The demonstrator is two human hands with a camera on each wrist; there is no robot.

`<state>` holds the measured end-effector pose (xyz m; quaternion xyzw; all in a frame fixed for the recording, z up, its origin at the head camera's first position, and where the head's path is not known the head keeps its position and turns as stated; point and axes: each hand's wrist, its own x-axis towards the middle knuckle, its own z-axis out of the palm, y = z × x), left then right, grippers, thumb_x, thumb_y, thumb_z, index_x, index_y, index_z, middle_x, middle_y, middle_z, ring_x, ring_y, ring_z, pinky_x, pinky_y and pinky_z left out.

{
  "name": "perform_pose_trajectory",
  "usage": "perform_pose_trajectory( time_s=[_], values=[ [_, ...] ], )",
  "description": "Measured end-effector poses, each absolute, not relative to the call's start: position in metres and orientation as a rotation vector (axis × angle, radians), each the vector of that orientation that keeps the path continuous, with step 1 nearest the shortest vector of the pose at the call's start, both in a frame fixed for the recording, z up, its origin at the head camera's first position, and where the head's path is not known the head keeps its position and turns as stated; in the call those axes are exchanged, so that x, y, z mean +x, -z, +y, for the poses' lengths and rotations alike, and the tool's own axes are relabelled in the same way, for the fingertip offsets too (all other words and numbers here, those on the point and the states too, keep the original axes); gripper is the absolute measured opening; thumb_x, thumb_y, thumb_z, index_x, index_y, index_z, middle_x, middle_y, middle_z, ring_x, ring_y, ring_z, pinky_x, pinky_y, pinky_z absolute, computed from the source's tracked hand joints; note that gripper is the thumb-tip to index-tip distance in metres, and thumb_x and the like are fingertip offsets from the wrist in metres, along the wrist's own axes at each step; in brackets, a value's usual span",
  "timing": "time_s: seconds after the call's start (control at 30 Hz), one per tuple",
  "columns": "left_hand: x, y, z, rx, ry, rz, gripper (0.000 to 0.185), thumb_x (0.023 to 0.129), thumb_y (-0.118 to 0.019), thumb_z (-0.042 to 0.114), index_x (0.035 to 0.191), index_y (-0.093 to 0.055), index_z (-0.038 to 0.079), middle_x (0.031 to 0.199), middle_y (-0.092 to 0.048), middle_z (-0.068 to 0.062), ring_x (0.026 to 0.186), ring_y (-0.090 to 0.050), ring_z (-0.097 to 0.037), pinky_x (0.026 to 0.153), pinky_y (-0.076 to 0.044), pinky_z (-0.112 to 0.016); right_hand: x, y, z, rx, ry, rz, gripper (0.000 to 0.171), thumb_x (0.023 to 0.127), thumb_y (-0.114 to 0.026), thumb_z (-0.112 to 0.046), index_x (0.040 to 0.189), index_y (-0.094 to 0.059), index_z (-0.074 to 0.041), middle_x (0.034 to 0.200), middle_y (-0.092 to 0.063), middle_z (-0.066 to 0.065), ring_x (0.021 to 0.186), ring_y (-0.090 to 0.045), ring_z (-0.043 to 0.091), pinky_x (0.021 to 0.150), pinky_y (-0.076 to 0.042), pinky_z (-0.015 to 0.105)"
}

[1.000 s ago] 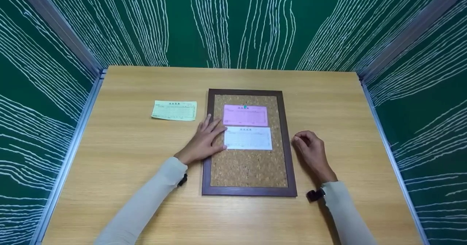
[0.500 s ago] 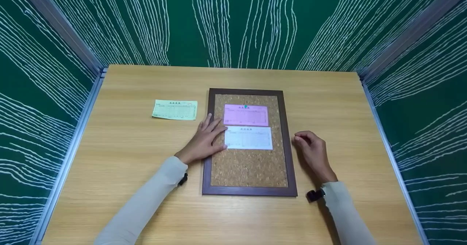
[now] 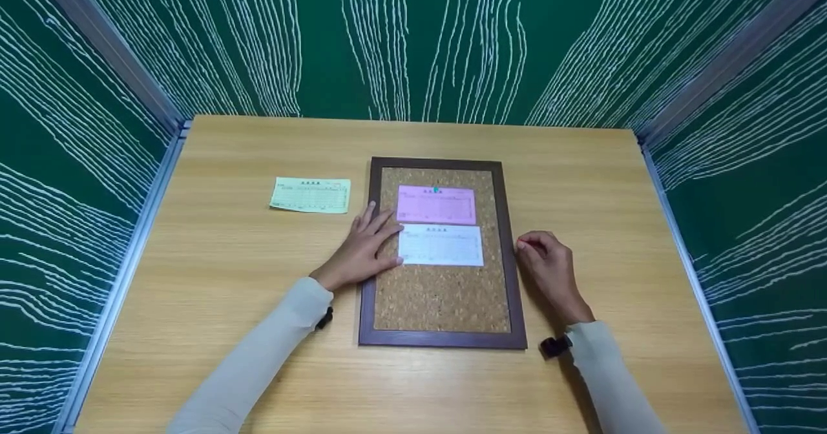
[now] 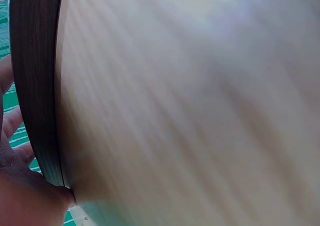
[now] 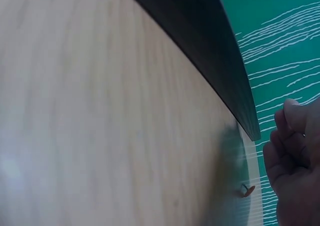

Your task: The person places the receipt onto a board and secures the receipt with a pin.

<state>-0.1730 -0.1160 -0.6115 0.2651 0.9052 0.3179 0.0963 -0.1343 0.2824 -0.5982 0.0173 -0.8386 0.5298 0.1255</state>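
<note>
Wooden desk [image 3: 226, 279], green walls; left hand [image 3: 362, 247] flat on cork board [image 3: 442, 292], right hand [image 3: 546, 263] now pinching a pushpin [image 3: 521, 245].

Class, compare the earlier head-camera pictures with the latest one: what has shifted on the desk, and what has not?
Very little. The right hand edged slightly left toward the cork board's frame, fingers curled, with something small and red at its fingertips. The left hand stayed flat on the board's left edge beside the white slip. The pink slip and the green slip on the table did not move.
</note>
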Motion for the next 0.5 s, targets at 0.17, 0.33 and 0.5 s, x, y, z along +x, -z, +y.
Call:
perform_pose_trajectory(
  time_s=[0.17, 0.33, 0.5],
  values=[
    [-0.173, 0.610, -0.116, 0.794, -0.947, 2.688, 0.073, 0.104, -0.072, 0.049, 0.166, -0.051, 0.015, 0.184, -0.019, -0.012, 0.170, 0.009, -0.040, 0.134, 0.002, -0.067, -0.135, 0.599, 0.280, 0.048, -1.588, -2.423, 0.006, 0.102, -0.069, 0.011, 0.106, -0.073, 0.013, 0.108, -0.070, 0.022, 0.101, -0.071, 0.019, 0.091, -0.056, 0.010],
    [-0.172, 0.610, -0.115, 0.793, -0.936, 2.691, 0.073, 0.104, -0.073, 0.048, 0.166, -0.051, 0.016, 0.184, -0.020, -0.011, 0.170, 0.008, -0.040, 0.134, 0.001, -0.067, -0.135, 0.596, 0.276, 0.157, -1.592, -2.353, 0.004, 0.098, -0.072, 0.016, 0.101, -0.073, 0.016, 0.104, -0.070, 0.018, 0.102, -0.069, 0.023, 0.095, -0.056, 0.013],
    [-0.173, 0.610, -0.115, 0.790, -0.927, 2.697, 0.073, 0.104, -0.074, 0.046, 0.166, -0.051, 0.015, 0.183, -0.022, -0.012, 0.170, 0.007, -0.040, 0.134, -0.001, -0.069, -0.143, 0.607, 0.278, 0.247, -1.516, -2.351, 0.002, 0.097, -0.073, 0.016, 0.097, -0.072, 0.014, 0.104, -0.070, 0.021, 0.103, -0.067, 0.029, 0.097, -0.054, 0.012]
  ],
)
